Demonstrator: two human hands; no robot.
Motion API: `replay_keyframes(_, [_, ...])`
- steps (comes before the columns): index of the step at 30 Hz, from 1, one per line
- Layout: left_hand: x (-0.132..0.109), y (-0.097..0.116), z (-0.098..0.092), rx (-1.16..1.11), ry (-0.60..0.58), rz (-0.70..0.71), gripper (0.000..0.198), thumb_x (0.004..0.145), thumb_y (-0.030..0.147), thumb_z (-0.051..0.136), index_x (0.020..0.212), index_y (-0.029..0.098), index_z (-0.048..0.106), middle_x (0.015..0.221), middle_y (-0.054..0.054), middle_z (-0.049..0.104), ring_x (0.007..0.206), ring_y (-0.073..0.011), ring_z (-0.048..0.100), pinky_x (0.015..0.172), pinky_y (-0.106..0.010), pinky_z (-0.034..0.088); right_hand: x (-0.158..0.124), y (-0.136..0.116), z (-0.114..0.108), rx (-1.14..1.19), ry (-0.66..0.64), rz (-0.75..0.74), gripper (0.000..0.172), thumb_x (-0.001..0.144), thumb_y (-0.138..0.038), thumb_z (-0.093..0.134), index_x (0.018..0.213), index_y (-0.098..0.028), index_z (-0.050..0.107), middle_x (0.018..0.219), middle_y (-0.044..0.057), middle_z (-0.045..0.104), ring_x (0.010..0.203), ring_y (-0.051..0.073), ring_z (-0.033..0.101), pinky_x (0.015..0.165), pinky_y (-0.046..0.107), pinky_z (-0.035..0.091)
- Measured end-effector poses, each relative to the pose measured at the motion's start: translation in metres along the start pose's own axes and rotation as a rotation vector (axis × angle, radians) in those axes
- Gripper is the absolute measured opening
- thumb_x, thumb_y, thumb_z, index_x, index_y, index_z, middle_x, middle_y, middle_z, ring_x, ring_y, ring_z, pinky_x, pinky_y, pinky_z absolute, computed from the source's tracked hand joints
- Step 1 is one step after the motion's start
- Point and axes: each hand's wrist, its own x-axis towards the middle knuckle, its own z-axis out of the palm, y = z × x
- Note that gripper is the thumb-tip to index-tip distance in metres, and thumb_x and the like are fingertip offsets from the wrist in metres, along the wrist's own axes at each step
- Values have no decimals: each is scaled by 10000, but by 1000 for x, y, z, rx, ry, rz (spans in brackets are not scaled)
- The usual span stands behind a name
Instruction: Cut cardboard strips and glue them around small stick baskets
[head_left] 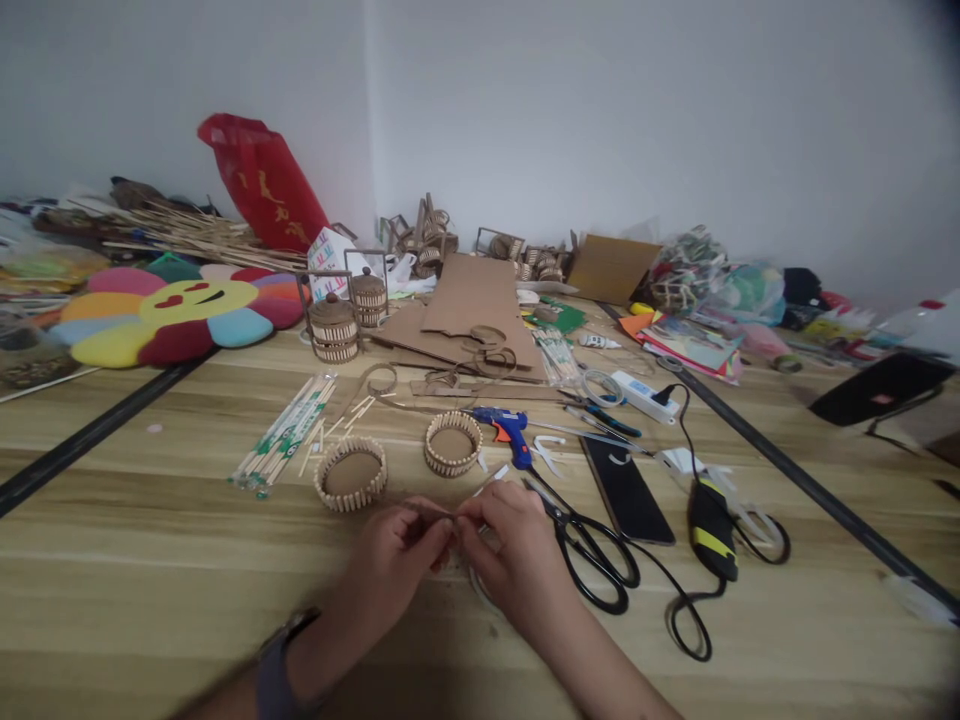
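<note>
My left hand (397, 560) and my right hand (514, 545) meet at the table's near middle, fingertips pinched together. Between them shows a bit of thin brown strip (433, 511), mostly covered by the fingers. Just beyond my left hand lies a round cardboard piece ringed with short wooden sticks (352, 475). A smaller stick-ringed round (453, 444) sits further right. A blue glue gun (510, 432) rests beyond my right hand, and black-handled scissors (592, 550) lie to its right. Under my right hand a pale ring-shaped edge is partly hidden.
Bagged wooden sticks (289, 430) lie at left, near two small lidded stick buckets (334, 330). Cardboard sheets (480, 310) fill the back middle. On the right are a black phone (626, 490), a power strip (645, 397) and a corded black-and-yellow tool (712, 530).
</note>
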Motion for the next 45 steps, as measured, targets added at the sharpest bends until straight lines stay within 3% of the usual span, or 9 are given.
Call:
replay_keyframes(11, [-2, 0, 2, -8, -16, -18, 310, 800, 462, 588, 652, 192, 617, 568, 1, 557, 541, -154, 504, 524, -252, 393, 0, 0, 0, -65, 5, -55, 168, 847, -89, 574, 753, -207, 647, 740, 6, 637, 740, 187, 571, 689, 318, 308])
replay_keyframes(21, [1, -5, 0, -15, -25, 5, 356, 822, 459, 578, 581, 197, 570, 595, -17, 574, 563, -155, 516, 528, -248, 398, 0, 2, -2, -50, -26, -56, 156, 909, -139, 582, 812, -219, 675, 770, 8, 649, 766, 190, 581, 708, 326, 325])
replay_keyframes(27, [-1, -7, 0, -65, -55, 6, 312, 841, 444, 576, 687, 181, 642, 599, -4, 574, 561, -152, 517, 540, -251, 415, 0, 2, -2, 2, -49, -24, 175, 902, -123, 554, 784, -203, 654, 767, 12, 638, 763, 189, 575, 710, 321, 326])
replay_keyframes(36, [0, -4, 0, -57, -24, 13, 328, 831, 434, 581, 621, 185, 620, 614, -11, 581, 571, -151, 520, 540, -249, 412, -1, 2, 0, 29, -26, -30, 179, 924, -128, 557, 805, -208, 665, 775, 14, 627, 777, 197, 565, 727, 319, 317])
replay_keyframes(45, [0, -12, 1, -39, -12, 27, 320, 847, 426, 577, 656, 175, 634, 622, -9, 588, 574, -145, 524, 545, -241, 413, 1, 5, -5, 13, -92, -62, 170, 949, -146, 567, 833, -204, 676, 788, 26, 625, 775, 207, 557, 723, 320, 308])
